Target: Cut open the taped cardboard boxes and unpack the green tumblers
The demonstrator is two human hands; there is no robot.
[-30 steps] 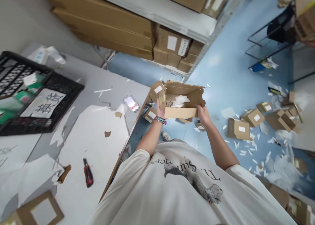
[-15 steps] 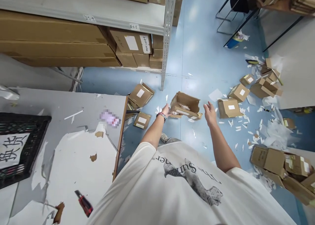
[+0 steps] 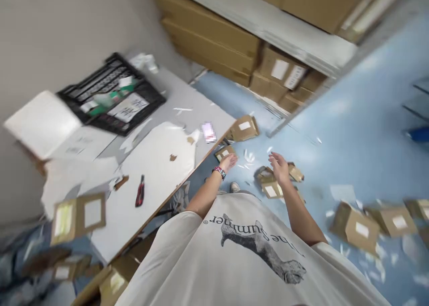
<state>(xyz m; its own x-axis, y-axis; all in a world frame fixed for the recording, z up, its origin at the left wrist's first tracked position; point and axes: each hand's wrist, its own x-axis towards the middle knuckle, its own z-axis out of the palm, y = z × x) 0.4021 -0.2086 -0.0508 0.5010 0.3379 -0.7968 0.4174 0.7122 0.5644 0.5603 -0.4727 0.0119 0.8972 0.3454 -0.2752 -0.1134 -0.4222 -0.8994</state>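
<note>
At the centre of the head view, the left hand [image 3: 228, 163] and the right hand [image 3: 279, 168] are both shown released and empty, with the fingers loosely spread. A patterned wristband [image 3: 219, 172] is worn on the left wrist. The left hand is held just beyond a small labelled cardboard box [image 3: 224, 153], which is seen beside the bench edge. The right hand is held above a torn cardboard box [image 3: 270, 183], slightly blurred, on the blue floor [image 3: 362, 96]. To the left, a white-covered workbench [image 3: 161, 163] bears a red-and-black utility knife [image 3: 140, 191] and a black plastic crate [image 3: 110, 96]. Behind, cartons [image 3: 275, 69] are stacked on steel shelving [image 3: 268, 42]. Labelled cardboard boxes [image 3: 355, 230] are scattered on the floor.
</note>
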